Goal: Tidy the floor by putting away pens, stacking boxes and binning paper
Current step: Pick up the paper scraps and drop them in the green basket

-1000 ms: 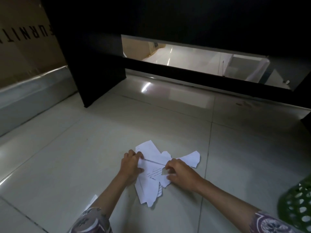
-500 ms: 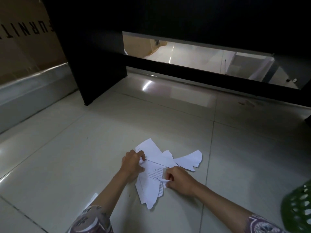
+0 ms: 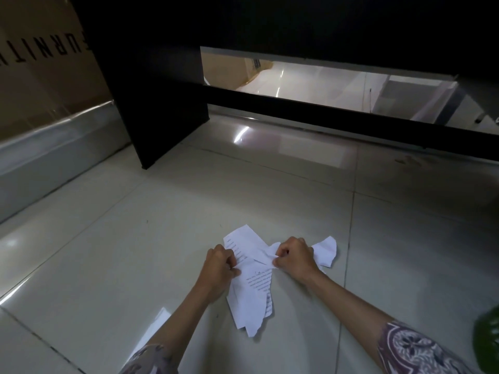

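Note:
Several torn white paper pieces [image 3: 253, 290], some with printed text, lie bunched on the pale tiled floor in front of me. My left hand [image 3: 219, 265] grips the left side of the bunch with curled fingers. My right hand [image 3: 294, 255] pinches the paper at its upper middle, covering part of a scrap that sticks out to the right [image 3: 326, 251]. A green perforated bin [image 3: 487, 338] shows only as a blurred edge at the lower right.
A black desk side panel [image 3: 151, 103] stands on the floor at the back left, with a dark crossbar [image 3: 351, 117] running right. A cardboard box [image 3: 40, 63] with lettering leans at the far left above a grey skirting. A small white scrap [image 3: 158, 318] lies near my left forearm.
Both hands have closed tighter on the paper and drawn the pieces together. My right hand moved up and left to pinch the middle. The bunch has lifted and crumpled slightly.

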Action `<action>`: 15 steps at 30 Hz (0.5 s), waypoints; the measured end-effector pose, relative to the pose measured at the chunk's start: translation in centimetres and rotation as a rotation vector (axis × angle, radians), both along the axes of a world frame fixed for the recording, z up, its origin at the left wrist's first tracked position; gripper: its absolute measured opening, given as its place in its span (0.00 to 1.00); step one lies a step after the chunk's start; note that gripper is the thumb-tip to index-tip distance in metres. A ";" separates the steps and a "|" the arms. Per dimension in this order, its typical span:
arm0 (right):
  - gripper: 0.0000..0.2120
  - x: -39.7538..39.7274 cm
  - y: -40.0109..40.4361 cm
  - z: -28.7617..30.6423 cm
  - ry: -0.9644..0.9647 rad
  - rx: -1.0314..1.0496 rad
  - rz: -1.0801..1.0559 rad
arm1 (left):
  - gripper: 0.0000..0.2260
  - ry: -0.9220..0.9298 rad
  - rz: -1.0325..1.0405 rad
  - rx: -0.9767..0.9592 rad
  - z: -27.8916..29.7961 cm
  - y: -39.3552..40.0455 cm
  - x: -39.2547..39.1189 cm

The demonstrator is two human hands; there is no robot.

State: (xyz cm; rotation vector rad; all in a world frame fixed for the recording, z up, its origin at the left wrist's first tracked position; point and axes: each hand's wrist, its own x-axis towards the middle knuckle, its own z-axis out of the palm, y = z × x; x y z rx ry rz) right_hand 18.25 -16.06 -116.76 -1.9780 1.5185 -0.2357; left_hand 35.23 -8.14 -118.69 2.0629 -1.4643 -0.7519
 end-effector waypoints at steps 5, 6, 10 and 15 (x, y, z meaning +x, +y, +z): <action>0.01 0.2 0.1 0.6 -0.060 -0.030 0.011 | 0.16 0.192 0.109 -0.044 0.5 0.9 0.7; 0.02 0.1 0.1 1.0 -0.121 -0.028 0.003 | 0.15 0.227 0.131 -0.060 0.6 1.1 1.0; 0.03 -0.3 0.0 2.9 -0.383 0.006 -0.025 | 0.12 0.319 0.219 -0.100 1.8 1.7 1.7; 0.08 -0.7 0.9 6.9 -0.551 -0.008 -0.004 | 0.14 0.443 0.315 -0.167 5.5 1.5 1.5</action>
